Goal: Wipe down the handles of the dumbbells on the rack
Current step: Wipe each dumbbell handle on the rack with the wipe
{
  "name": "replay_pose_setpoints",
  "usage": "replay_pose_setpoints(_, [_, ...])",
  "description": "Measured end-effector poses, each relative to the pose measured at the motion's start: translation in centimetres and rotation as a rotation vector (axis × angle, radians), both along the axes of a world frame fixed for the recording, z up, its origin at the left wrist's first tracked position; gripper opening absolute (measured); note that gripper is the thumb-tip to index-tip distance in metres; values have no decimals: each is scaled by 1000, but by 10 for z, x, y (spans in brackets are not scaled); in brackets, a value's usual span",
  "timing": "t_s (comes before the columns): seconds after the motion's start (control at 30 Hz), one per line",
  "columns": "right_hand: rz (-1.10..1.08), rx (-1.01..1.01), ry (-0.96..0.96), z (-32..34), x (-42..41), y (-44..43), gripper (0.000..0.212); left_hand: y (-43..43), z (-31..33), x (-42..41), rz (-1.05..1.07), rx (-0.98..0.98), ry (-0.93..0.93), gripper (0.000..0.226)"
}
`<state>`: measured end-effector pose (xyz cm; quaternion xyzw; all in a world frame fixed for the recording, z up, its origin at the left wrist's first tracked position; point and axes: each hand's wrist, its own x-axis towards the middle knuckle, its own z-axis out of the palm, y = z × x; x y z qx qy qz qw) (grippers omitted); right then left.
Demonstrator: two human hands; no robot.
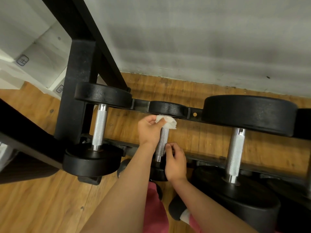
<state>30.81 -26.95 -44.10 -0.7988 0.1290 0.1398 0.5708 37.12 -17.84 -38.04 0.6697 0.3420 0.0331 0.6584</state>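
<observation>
Three black dumbbells with knurled silver handles lie across the black rack. My left hand presses a white wipe around the far end of the middle dumbbell's handle, just below its small far head. My right hand rests at the near end of that handle, fingers curled loosely beside it; its near head is mostly hidden under the hand. The left dumbbell's handle and the large right dumbbell's handle are bare.
The rack's upright post and slanted brace rise at the left. A grey wall stands behind the rack above the wooden floor. My legs in pink trousers and dark shoes are below the rack's front rail.
</observation>
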Motion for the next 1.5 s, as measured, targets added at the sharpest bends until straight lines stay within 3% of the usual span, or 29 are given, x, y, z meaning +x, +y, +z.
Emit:
replay_pose_setpoints(0.57, [1,-18,-3,-5,1,0,23,9,-8,-2,-104,-92,50,14])
replay_pose_setpoints(0.93, [-10,-1,-17,-10,0,0,22,11,-10,-10,-88,-24,42,2])
replay_pose_setpoints(1.0, [-9,3,-12,-9,0,0,22,14,-10,-10,-66,25,55,6])
replay_pose_setpoints(1.13, [-10,6,-13,-9,1,0,21,14,-9,-14,-130,-74,68,11])
replay_pose_setpoints(1.33, [-13,22,-7,-7,-1,0,22,17,-7,-14,-94,11,53,13])
replay_pose_setpoints(1.5, [-12,22,-3,-7,0,0,22,13,-9,-15,-199,-21,30,19])
